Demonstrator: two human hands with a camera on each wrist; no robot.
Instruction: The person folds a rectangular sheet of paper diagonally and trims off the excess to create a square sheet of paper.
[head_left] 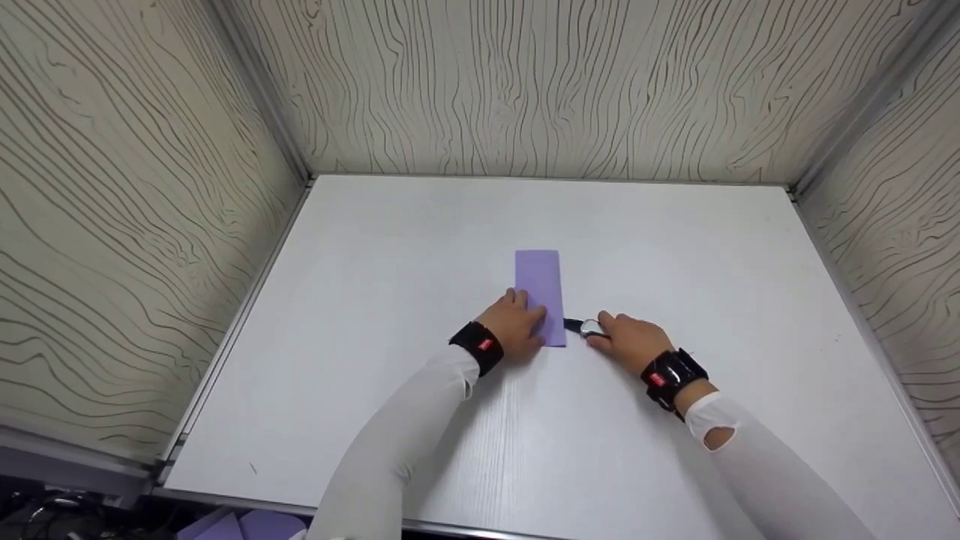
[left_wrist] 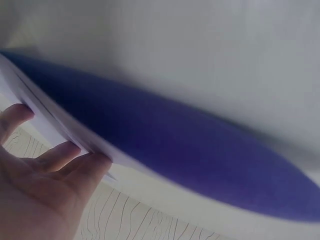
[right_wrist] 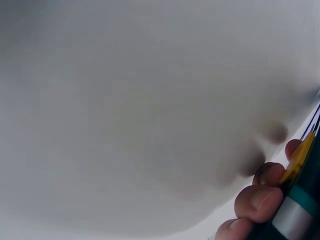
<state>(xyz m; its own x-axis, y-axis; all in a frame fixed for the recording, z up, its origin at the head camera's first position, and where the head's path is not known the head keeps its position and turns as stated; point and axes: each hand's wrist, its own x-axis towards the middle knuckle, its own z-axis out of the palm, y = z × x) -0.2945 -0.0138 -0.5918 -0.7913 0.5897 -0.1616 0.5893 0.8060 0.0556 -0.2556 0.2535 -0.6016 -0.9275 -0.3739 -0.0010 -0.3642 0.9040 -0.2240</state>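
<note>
A folded strip of purple paper (head_left: 538,281) lies lengthwise on the white table, its far end pointing at the back wall. My left hand (head_left: 516,327) rests on the near left part of the strip, fingers spread and pressing it down; the left wrist view shows these fingers (left_wrist: 92,172) against the paper (left_wrist: 165,140). In my right hand (head_left: 630,341) I grip a utility knife (head_left: 591,328). Its dark front end meets the strip's right edge near the bottom; whether it sits inside the fold cannot be told. The right wrist view shows its dark green body and yellow part (right_wrist: 298,159).
The white tabletop (head_left: 405,247) is bounded by wood-patterned walls (head_left: 555,90) at the back and both sides. Purple sheets (head_left: 270,525) lie below the front edge at the lower left, beside dark cables (head_left: 64,499).
</note>
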